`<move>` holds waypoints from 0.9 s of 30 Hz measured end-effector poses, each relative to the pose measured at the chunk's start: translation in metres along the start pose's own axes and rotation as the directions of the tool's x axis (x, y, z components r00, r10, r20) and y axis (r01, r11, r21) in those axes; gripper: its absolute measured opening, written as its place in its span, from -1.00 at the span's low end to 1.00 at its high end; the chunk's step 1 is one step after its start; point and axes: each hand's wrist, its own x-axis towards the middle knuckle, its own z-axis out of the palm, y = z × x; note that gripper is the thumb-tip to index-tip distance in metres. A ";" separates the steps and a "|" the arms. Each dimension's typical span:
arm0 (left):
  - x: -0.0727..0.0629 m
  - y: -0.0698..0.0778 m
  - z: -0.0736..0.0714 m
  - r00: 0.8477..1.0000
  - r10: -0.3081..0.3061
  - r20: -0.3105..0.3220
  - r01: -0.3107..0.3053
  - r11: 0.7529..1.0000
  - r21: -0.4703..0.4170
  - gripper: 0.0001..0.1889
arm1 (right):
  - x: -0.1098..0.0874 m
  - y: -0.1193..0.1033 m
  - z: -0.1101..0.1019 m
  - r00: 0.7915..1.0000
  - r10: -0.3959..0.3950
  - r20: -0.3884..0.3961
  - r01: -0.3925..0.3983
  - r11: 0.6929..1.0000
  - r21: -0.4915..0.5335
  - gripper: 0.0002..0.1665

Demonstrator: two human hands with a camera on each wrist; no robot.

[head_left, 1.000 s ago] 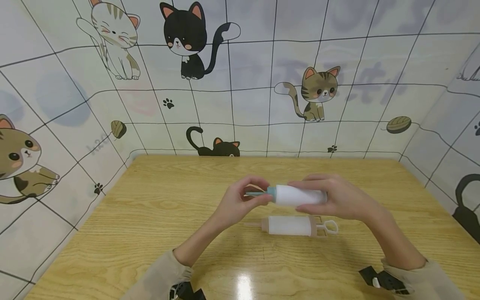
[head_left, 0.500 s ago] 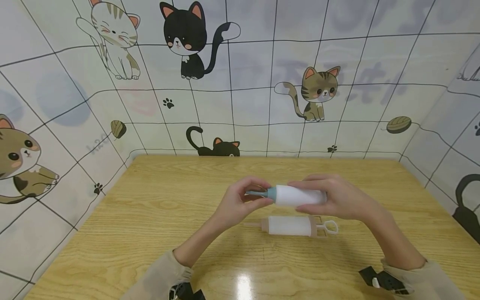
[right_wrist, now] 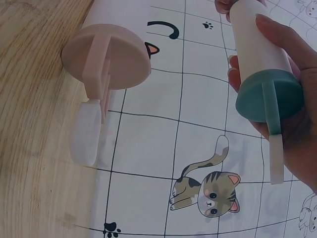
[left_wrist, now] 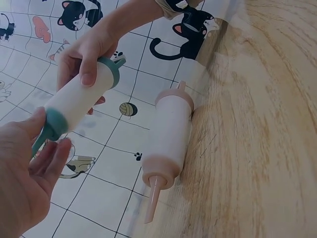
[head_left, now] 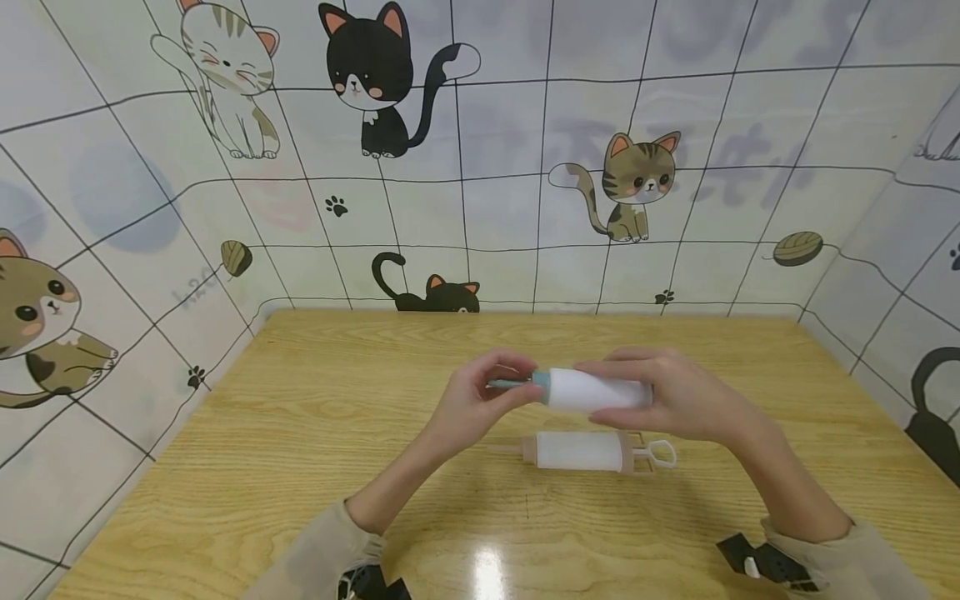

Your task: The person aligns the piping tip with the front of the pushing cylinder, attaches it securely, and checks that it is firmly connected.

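Note:
A white-barrelled plastic syringe with teal ends lies sideways in my two hands, above the table. My right hand grips its barrel, thumb on one side and fingers on the other. Around the teal nozzle cap, my left hand pinches with thumb and fingertips; the thin nozzle points left, partly hidden by the fingers. The right wrist view shows the teal end cap and its white plunger handle. A second syringe, white with pinkish-beige ends, lies on the table just nearer to me, untouched.
The wooden table ends at a tiled-pattern backdrop with cartoon cats, which rises at the back and both sides. Dark straps sit on both sleeves.
My left fingers shift slightly on the teal nozzle cap: it showed more half a second ago, and the thumb covers more of it now. My right hand keeps its grip; the second syringe stays put.

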 end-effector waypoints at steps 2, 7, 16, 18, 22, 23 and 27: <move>0.000 0.000 -0.001 1.000 -0.026 0.009 0.026 0.999 -0.026 -0.75 | 0.000 0.000 0.000 1.000 0.004 0.001 -0.004 1.000 0.001 -0.43; 0.000 0.000 -0.001 0.998 -0.050 0.045 0.055 0.993 -0.104 -0.79 | 0.000 -0.001 0.000 1.000 0.013 0.004 -0.013 1.000 -0.014 -0.43; 0.000 0.003 0.000 0.999 -0.023 0.031 0.025 0.998 -0.052 -0.71 | 0.000 0.001 0.002 1.000 0.013 0.001 -0.013 1.000 -0.011 -0.43; 0.000 0.003 0.000 1.000 -0.014 0.027 0.015 0.998 -0.058 -0.72 | 0.001 0.001 0.002 1.000 0.004 -0.004 -0.004 1.000 -0.013 -0.43; 0.000 0.004 -0.001 1.000 -0.006 0.019 0.008 0.996 -0.084 -0.76 | 0.001 0.002 0.003 0.999 -0.026 -0.023 0.026 0.999 -0.020 -0.43; 0.000 0.004 -0.001 1.000 -0.005 0.018 0.006 0.996 -0.089 -0.77 | 0.001 0.002 0.003 0.999 -0.034 -0.028 0.033 0.999 -0.023 -0.43; 0.000 0.003 -0.002 1.000 -0.015 0.016 0.016 0.997 -0.070 -0.72 | 0.001 0.001 0.003 0.998 -0.053 -0.041 0.052 0.998 -0.019 -0.42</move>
